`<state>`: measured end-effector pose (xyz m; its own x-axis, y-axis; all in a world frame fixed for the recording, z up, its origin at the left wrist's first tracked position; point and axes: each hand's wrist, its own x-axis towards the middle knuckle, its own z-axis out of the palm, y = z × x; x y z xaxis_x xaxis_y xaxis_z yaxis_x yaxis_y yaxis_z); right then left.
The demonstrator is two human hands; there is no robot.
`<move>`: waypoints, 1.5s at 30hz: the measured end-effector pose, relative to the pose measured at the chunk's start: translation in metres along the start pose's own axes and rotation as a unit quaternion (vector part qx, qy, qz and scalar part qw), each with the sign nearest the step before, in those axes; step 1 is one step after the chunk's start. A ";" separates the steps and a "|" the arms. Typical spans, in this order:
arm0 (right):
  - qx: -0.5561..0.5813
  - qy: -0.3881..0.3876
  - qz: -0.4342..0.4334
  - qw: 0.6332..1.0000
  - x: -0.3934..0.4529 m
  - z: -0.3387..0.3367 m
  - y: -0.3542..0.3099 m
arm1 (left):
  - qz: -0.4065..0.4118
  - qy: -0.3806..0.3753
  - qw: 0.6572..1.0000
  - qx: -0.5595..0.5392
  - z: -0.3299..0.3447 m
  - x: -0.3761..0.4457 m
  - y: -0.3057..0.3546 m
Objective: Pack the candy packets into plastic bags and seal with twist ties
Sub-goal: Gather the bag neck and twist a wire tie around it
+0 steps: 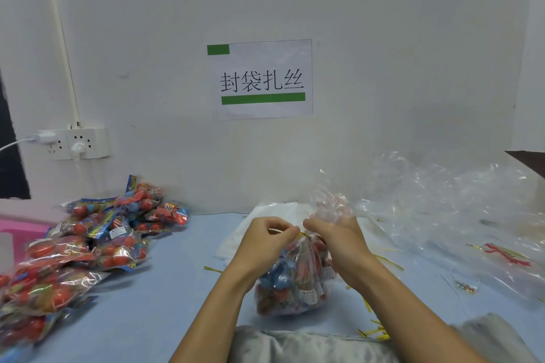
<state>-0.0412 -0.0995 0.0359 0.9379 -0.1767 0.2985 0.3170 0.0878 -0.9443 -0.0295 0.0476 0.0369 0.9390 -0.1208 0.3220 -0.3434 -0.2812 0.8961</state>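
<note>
Both hands, left hand (265, 233) at nine o'clock, right hand (333, 230) at three, pinch the horizontal twist tie (302, 234) around the upright bag (295, 280) neck.

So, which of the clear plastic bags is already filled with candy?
The filled bag standing between the left hand and right hand, its neck wrapped by a gold twist tie. The empty bags lie crumpled to the right.

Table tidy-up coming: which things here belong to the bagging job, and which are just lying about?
Job: filled bag, gold tie in both hands, loose packets, empty bags, spare ties.
Lying about: wall sign, socket strip, pink tray.
</note>
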 end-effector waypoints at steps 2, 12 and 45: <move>0.006 0.010 0.001 1.000 0.002 -0.001 0.001 | 0.011 -0.006 1.000 0.013 0.000 -0.001 0.000; -0.021 0.007 -0.070 0.997 0.002 0.003 0.007 | 0.045 -0.023 0.991 0.121 0.008 -0.002 0.001; -0.214 0.008 -0.183 0.960 0.003 0.010 0.008 | -0.092 0.072 0.987 0.106 0.013 -0.003 0.009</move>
<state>-0.0344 -0.0897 0.0306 0.7718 -0.1347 0.6215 0.5341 -0.3931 -0.7485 -0.0354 0.0331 0.0405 0.9733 0.0836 0.2137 -0.1486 -0.4804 0.8644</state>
